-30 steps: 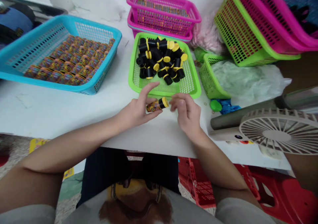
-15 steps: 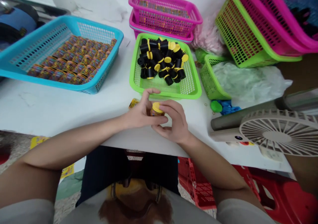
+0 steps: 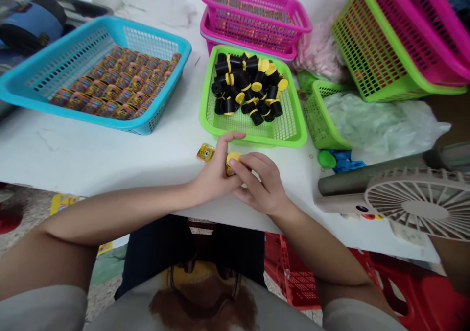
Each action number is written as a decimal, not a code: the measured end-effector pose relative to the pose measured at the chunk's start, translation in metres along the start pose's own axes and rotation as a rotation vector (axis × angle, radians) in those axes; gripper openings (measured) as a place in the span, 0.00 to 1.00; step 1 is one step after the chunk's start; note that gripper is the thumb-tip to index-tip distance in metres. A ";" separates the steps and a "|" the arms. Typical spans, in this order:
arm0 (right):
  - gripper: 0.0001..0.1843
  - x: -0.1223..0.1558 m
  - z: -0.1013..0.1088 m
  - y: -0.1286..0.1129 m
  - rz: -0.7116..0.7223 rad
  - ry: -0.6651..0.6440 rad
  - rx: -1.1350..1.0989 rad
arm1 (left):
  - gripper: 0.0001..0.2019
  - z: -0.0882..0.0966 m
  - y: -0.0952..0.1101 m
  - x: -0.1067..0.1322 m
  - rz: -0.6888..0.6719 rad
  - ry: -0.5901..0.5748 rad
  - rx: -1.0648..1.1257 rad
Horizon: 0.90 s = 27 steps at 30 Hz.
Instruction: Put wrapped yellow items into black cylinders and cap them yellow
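Note:
A small canister with a yellow cap (image 3: 233,157) is between my two hands, above the table's front part. A bit of printed yellow label shows on its side below the cap. My left hand (image 3: 213,178) is closed around the canister from the left, its index finger stretched past the cap. My right hand (image 3: 265,184) has its fingertips pressed on the canister's front and right side, covering much of it. Left of the canister, a yellow printed sticker (image 3: 204,152) lies on the table. Just beyond my hands is a green basket (image 3: 253,139) holding black canisters with yellow caps (image 3: 249,83).
At the left a blue basket (image 3: 141,124) holds rows of labelled canisters (image 3: 117,83). Stacked pink baskets (image 3: 253,25) stand at the back. To the right are a small green basket (image 3: 323,120) with plastic bags (image 3: 385,125) and a grey fan (image 3: 422,206).
My right fingers have moved left over the canister's front, and the canister is tilted more and shows less. The view has shifted slightly, and more of the sticker now shows.

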State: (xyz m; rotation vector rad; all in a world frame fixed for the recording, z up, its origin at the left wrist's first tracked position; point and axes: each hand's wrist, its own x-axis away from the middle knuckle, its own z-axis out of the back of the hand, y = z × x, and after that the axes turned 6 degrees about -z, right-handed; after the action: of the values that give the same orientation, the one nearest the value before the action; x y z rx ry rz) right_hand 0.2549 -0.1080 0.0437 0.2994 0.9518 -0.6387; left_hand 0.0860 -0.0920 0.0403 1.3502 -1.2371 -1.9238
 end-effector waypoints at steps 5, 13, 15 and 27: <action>0.38 0.005 -0.006 0.003 -0.046 -0.064 -0.113 | 0.34 -0.002 -0.002 0.001 -0.013 0.095 -0.053; 0.36 0.006 0.006 0.010 -0.010 -0.037 -0.351 | 0.33 0.011 0.008 -0.009 0.106 -0.412 0.447; 0.36 0.007 0.006 0.010 -0.020 -0.044 -0.374 | 0.33 0.012 0.008 -0.011 0.099 -0.421 0.454; 0.20 0.003 -0.001 0.010 0.025 -0.006 -0.032 | 0.34 0.007 0.000 -0.009 0.020 -0.202 0.188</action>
State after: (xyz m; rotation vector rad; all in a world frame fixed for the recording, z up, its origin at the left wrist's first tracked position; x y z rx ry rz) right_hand 0.2620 -0.1007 0.0408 0.2800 0.9510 -0.6007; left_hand 0.0829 -0.0820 0.0453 1.2501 -1.5558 -2.0109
